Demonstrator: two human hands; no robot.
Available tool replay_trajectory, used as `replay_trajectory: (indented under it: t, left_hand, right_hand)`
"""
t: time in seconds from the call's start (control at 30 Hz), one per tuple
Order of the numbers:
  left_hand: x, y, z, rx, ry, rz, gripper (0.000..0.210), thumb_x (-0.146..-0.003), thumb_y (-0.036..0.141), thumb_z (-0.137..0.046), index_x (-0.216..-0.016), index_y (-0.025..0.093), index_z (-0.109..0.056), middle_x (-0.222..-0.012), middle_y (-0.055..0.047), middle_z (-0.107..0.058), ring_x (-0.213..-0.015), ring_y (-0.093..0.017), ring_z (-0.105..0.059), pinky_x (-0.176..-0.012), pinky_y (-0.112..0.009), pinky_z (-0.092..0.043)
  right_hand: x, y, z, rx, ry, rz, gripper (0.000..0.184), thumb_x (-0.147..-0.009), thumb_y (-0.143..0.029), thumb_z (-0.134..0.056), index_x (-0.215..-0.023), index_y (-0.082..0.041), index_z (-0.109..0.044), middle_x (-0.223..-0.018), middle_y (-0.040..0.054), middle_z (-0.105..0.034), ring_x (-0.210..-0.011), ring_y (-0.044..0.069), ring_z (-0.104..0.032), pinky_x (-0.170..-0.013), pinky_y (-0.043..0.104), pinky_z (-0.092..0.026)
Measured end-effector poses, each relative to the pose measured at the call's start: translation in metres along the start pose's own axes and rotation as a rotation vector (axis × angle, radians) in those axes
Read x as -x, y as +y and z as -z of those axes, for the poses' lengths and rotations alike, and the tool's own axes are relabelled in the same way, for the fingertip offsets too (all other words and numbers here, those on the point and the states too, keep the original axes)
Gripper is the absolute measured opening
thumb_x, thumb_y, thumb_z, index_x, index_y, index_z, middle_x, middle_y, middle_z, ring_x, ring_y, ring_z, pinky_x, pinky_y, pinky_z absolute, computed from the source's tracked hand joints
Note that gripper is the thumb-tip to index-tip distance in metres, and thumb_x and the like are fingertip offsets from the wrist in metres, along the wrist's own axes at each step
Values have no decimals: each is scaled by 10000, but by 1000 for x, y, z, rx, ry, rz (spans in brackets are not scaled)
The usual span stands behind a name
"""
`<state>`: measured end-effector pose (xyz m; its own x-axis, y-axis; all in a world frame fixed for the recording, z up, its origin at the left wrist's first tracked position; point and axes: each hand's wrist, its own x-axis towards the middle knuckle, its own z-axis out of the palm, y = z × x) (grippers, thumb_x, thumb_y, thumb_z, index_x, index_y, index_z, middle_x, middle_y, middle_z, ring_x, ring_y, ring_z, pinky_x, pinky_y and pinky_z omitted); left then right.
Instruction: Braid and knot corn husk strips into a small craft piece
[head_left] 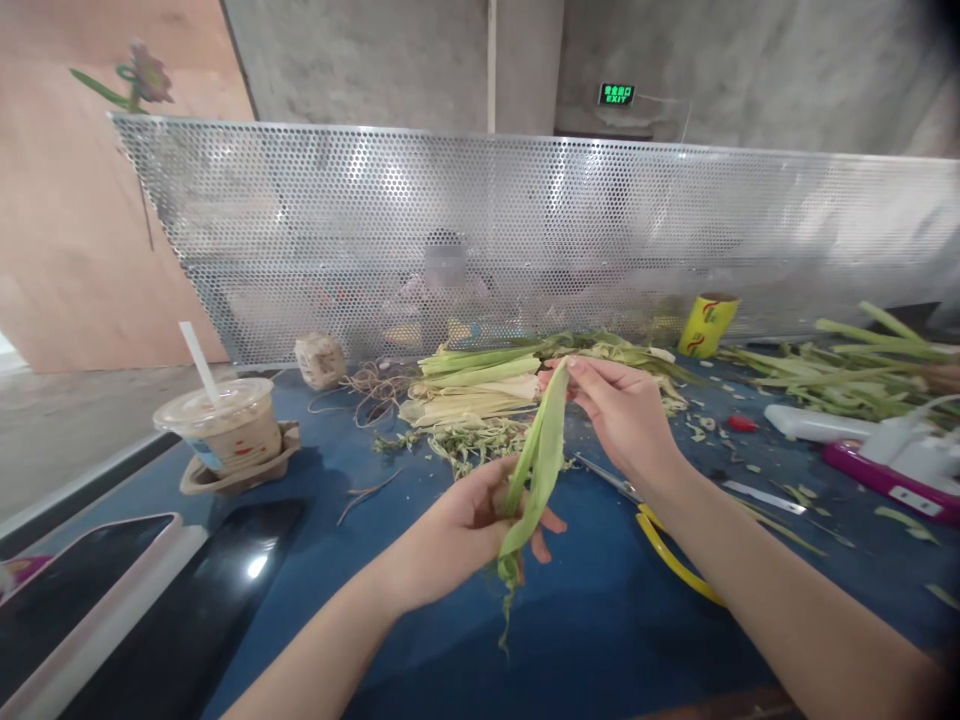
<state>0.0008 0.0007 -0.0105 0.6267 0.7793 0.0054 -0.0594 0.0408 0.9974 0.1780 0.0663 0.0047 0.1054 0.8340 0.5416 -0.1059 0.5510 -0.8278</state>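
A long green leaf strip (546, 450), which looks like corn husk, hangs between my hands, its thin curled end dangling below. My right hand (619, 405) pinches the upper end between thumb and fingertips. Lower down, my left hand (480, 515) is closed around the strip's lower part, some fingers behind it. Behind my hands lies a pile of green and pale husk strips (480, 385), with shredded bits (480, 440) in front of it. Scissors with yellow handles (667, 555) rest on the blue table (600, 630), partly hidden under my right forearm.
At left stand a lidded drink cup (225, 425) in a cardboard holder, a phone (82, 600) and a dark flat panel (202, 600). Twine (375, 390) lies near the pile. At right are a yellow roll (707, 325), a purple power strip (892, 480) and more stalks. A perforated metal screen (525, 220) borders the back; a person sits behind it.
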Motion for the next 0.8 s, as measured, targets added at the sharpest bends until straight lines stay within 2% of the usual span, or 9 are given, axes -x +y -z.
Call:
replay_trajectory:
  t: [0.1,0.2,0.27,0.4,0.47,0.57,0.67,0.8]
  left_hand:
    - [0,-3,-1,-32,63,-37,455,-792,210,-577,-1205,184,-389,-875,-63,-608,-632,-113,-540,-537,-239,-420]
    - [1,-3,-2,-11,111,-60,363,-823,256,-535,-1163,182,-432,-853,-62,-610,-575,-96,-505,-514,-241,-390]
    - [0,-2,-3,40,104,-53,261,-846,263,-485,-1085,156,-477,-850,-80,-625,-613,-125,-549,-560,-268,-426]
    - [-3,-2,-5,243,69,-56,259,-887,287,-357,-1045,124,-481,-863,-116,-643,-750,-217,-629,-714,-401,-486]
    - [-4,-4,-4,285,49,-33,253,-882,298,-384,-1046,135,-485,-826,-98,-636,-677,-206,-630,-604,-374,-510]
    - [-4,-7,-4,289,28,24,219,-851,250,-477,-1044,152,-509,-657,-16,-578,-517,-131,-560,-458,-264,-466]
    - [-3,-7,-4,304,5,53,210,-840,243,-508,-1021,142,-543,-565,31,-478,-495,-98,-490,-460,-239,-445]
    - [-1,-7,-5,237,-23,62,155,-830,236,-519,-943,139,-562,-577,29,-468,-541,-102,-504,-498,-238,-448]
  right_hand:
    - [-1,1,2,30,41,14,192,-752,-348,-601,-801,-195,-707,-782,50,-710,-766,196,-655,-688,333,-519]
    - [2,-2,3,156,91,82,182,-764,-334,-587,-800,-206,-712,-792,34,-714,-751,187,-656,-674,314,-524]
    - [7,-7,1,276,105,150,158,-763,-305,-590,-782,-211,-717,-780,19,-717,-719,177,-657,-672,302,-526]
    - [19,-16,-9,374,26,221,147,-779,-262,-579,-801,-218,-718,-812,2,-721,-766,172,-666,-693,271,-526]
    - [23,-18,-14,376,-16,237,146,-784,-247,-578,-818,-224,-718,-840,-5,-720,-810,164,-664,-711,247,-522]
    - [23,-17,-16,406,8,261,139,-778,-231,-588,-820,-224,-720,-837,-12,-721,-791,149,-665,-694,222,-518]
    - [17,-14,-11,436,75,276,139,-773,-244,-592,-814,-218,-722,-783,-12,-722,-707,145,-663,-634,230,-519]
    - [11,-11,-4,463,153,284,154,-770,-269,-592,-821,-206,-723,-736,-1,-717,-641,153,-652,-621,266,-523]
